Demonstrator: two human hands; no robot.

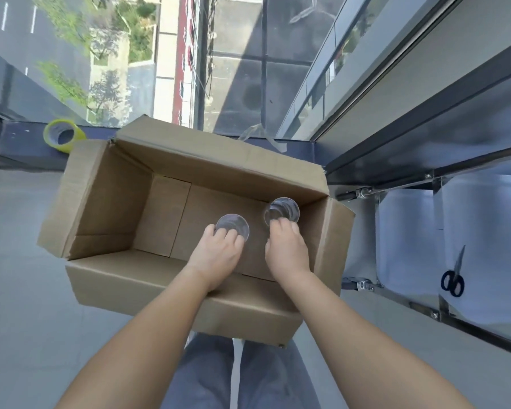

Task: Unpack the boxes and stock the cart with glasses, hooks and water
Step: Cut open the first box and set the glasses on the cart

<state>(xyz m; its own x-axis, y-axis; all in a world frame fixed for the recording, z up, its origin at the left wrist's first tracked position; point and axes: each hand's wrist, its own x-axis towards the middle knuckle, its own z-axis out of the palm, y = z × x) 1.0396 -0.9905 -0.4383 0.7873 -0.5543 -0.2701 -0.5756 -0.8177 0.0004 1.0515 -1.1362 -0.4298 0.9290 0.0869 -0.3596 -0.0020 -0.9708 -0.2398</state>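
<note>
1. Inside the open cardboard box (171, 219), toward its right end: two clear glasses, both upright with rims up. The left glass (233, 226) stands just beside the right glass (282, 210), the two apart from each other.
2. Left hand (219, 246): reaches down into the box, fingers curled round the near side of the left glass. Grip appears closed on it; whether the glass has left the box floor cannot be told.
3. Right hand (286, 246): likewise down in the box, fingers curled at the near rim of the right glass, holding it.
4. Box contents otherwise: bare cardboard floor across the left and middle portions; no further glasses, hooks or water visible within. Judgement: these two look to be the last items in this box.
5. Box condition: flaps folded outward, a strip of clear tape (260, 134) hanging loose off the far flap. Opening step done.
6. Right of the box: the metal-framed cart (407, 240) with pale fabric panels. Black-handled scissors (453, 280) lie on it. No glasses, hooks or water can be seen on the part of the cart in view.
7. Beyond the box's far left corner: roll of yellow-green tape (64, 137) on the window ledge.
8. Progress, as a judgement: glasses stage near its end for this box; transfer of this pair to the cart outstanding. Hooks and water not in view, so presumably yet to be unpacked.
</note>
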